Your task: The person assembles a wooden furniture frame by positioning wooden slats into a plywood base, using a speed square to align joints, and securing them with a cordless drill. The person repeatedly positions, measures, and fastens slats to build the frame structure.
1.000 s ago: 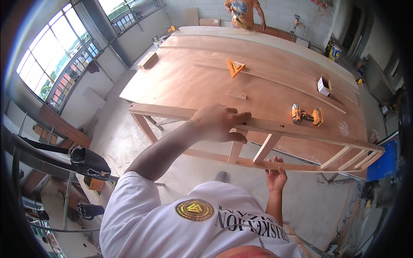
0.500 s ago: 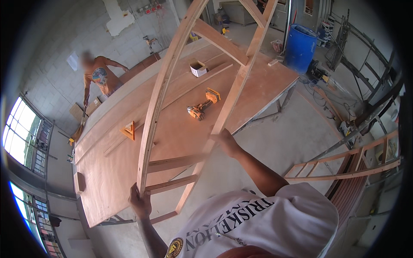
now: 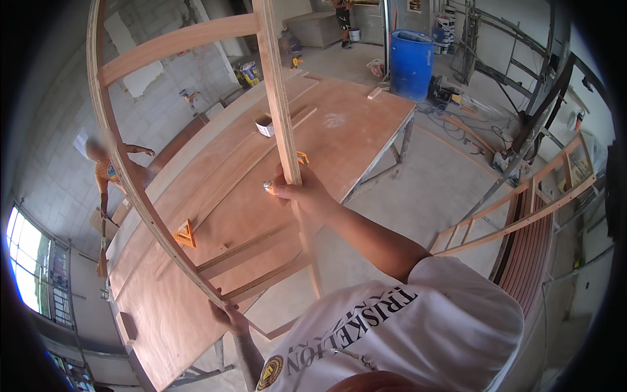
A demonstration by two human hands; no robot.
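I hold up a wooden frame with a curved plywood rail (image 3: 150, 209), a straight rail (image 3: 277, 98) and several crosspieces between them. My left hand (image 3: 228, 317) is closed around the low end of the curved rail, near the lower crosspiece. My right hand (image 3: 299, 189) grips the straight rail about halfway along, fingers wrapped round it. Behind that hand lies an orange cordless drill (image 3: 268, 187), mostly hidden, on a large reddish plywood-topped table (image 3: 366, 124). An orange speed square (image 3: 185, 234) rests on the table beyond the curved rail.
A small open box (image 3: 264, 125) and long wood strips lie on the table. A person (image 3: 123, 171) with a broom stands at its far left side. A blue barrel (image 3: 411, 65) stands beyond the right corner. Another curved wooden frame (image 3: 522, 212) leans at the right.
The frame's upper part has swung left and nearer, and my right hand has gone from blurred beside the rail to firmly around it. My view has turned somewhat to the right.
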